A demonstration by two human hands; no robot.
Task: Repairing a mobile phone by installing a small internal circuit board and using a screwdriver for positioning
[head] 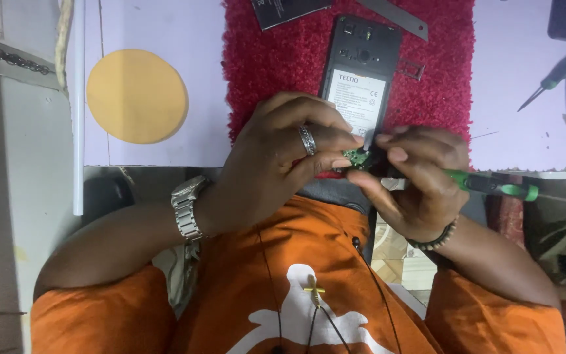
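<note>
Soft, even, slightly hazy light

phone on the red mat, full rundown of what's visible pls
The phone lies flat on the red mat, back up, cover off. Its frame looks like black plastic, with a camera module and small openings near the far end. A white label fills the empty battery bay. The near end is hidden behind the left hand and right hand, which pinch a small green board there. A metal card tray lies by its right edge; whether they touch is unclear.
</note>
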